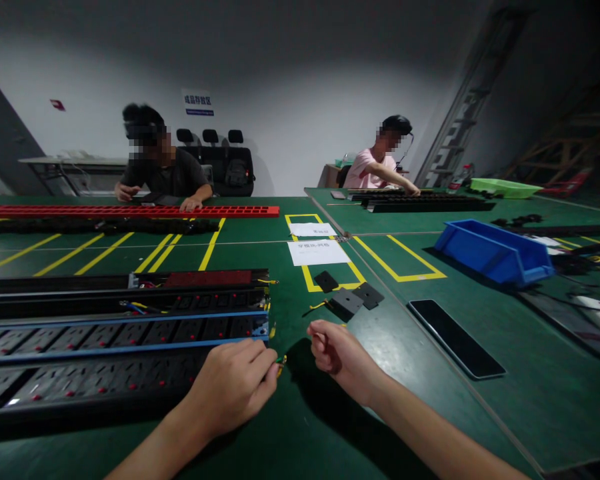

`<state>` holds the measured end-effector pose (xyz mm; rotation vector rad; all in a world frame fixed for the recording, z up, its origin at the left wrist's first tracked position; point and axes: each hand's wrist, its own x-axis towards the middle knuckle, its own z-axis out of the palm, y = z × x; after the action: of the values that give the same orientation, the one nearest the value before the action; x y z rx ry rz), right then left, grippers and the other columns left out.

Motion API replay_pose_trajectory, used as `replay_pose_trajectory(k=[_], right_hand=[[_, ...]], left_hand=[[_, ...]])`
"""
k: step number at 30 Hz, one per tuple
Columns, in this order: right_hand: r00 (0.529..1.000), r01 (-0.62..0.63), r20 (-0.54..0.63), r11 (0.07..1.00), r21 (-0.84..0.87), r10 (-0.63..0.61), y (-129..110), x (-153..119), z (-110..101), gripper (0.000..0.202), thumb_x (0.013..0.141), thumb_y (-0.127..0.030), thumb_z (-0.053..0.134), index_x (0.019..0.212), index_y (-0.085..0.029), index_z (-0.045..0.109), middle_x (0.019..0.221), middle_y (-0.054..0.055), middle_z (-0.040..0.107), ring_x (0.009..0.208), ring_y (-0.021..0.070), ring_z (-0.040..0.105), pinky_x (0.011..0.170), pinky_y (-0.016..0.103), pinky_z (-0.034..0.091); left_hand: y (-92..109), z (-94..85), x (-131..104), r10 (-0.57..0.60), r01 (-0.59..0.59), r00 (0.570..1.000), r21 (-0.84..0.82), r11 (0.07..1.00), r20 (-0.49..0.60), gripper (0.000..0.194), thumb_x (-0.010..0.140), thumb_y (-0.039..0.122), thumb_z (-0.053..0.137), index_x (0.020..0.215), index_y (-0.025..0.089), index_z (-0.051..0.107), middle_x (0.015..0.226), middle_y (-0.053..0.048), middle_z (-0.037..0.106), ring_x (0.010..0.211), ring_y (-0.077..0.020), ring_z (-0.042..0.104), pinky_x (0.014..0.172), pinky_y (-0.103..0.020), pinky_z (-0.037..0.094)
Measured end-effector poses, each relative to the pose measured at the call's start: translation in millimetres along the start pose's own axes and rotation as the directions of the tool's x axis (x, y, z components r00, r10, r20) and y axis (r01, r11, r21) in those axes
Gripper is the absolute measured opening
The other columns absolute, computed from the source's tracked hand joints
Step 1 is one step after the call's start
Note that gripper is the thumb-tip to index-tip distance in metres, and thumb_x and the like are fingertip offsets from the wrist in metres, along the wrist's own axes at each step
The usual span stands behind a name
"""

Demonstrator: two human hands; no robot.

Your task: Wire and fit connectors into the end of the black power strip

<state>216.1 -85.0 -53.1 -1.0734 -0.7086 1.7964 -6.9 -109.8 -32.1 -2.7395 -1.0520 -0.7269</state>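
My left hand (237, 381) is closed over the right end of the nearest black socket strip (95, 380). A short yellow-green wire (281, 362) pokes out past its pinched thumb and finger. My right hand (343, 363) hovers over the table to the right, fingers curled in; whatever they may hold is hidden. Just beyond it lie several dark flat square plates (347, 303), with a small yellow wire (317, 306) beside them. Behind the nearest strip runs a socket strip with blue edges (130, 333), and farther back are more black strips with loose wires at their ends.
A dark phone (455, 338) lies to the right, with a blue bin (493, 253) behind it. White paper labels (317, 253) and yellow tape mark the green table (260, 257). Across it, one person works by a red rail (130, 212), another at black channels (425, 202).
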Motion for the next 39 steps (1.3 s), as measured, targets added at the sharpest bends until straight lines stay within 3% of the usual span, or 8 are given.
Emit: replay_pose_trajectory(k=[9,17,39], right_hand=[[1.000,0.008,0.005,1.000,-0.029,-0.008,0.5,-0.2,0.2,0.028,0.069,-0.039,0.076,0.070,-0.018,0.056,0.055,-0.008,0.040,0.046,0.0055,0.031,0.047,0.025,0.014],[1.000,0.007,0.009,0.999,-0.045,-0.006,1.6,0.3,0.2,0.028,0.068,-0.039,0.076,0.071,-0.018,0.057,0.054,-0.008,0.040,0.046,0.0053,0.030,0.047,0.024,0.013],[1.000,0.012,0.025,0.998,-0.058,-0.011,2.2,2.0,0.4,0.029,0.070,-0.041,0.076,0.072,-0.018,0.059,0.055,-0.008,0.040,0.048,0.0057,0.029,0.047,0.024,0.013]], left_hand=[[2.2,-2.3,1.7,0.017,-0.017,1.000,0.008,1.000,-0.020,0.021,0.095,0.016,0.046,0.088,0.018,0.066,0.073,-0.002,0.061,0.067,-0.0148,0.058,0.060,-0.025,0.045],[1.5,-1.0,-0.4,0.004,-0.004,0.999,0.002,1.000,0.033,0.021,0.095,0.016,0.045,0.087,0.018,0.065,0.074,-0.002,0.060,0.065,-0.0176,0.057,0.058,-0.030,0.041],[1.3,-1.6,1.5,0.020,-0.020,1.000,0.009,1.000,0.017,0.023,0.096,0.017,0.044,0.086,0.018,0.065,0.073,-0.002,0.061,0.064,-0.0171,0.058,0.058,-0.029,0.041]])
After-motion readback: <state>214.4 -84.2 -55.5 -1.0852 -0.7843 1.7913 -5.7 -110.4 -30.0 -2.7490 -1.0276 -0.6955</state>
